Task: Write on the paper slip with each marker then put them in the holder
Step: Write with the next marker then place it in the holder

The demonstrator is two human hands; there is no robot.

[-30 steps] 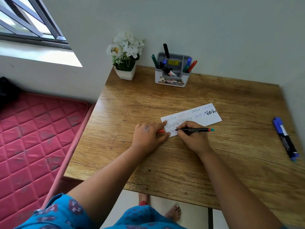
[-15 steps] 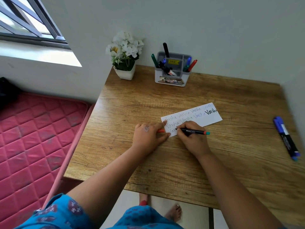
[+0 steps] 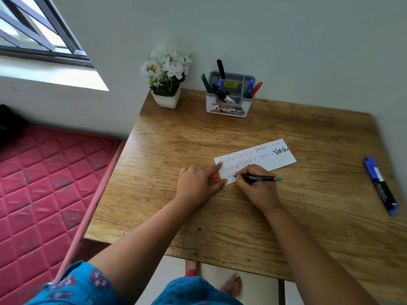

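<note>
A white paper slip (image 3: 277, 160) with several written words lies mid-table. My right hand (image 3: 256, 189) grips a thin black pen (image 3: 261, 178) with a red and teal end, its tip on the slip's lower left corner. My left hand (image 3: 197, 182) presses the slip's left end flat and holds an orange-red cap (image 3: 214, 176) under its fingers. A grey holder (image 3: 229, 106) at the back contains several markers. Two blue markers (image 3: 380, 183) lie at the table's right edge.
A white pot of white flowers (image 3: 166, 79) stands at the table's back left corner against the wall. A pink mattress (image 3: 44, 183) lies on the floor left of the wooden table (image 3: 198, 139). My feet show under the front edge.
The pen in my right hand has shifted slightly over the slip's bottom line as it writes. My left hand has stayed in place.
</note>
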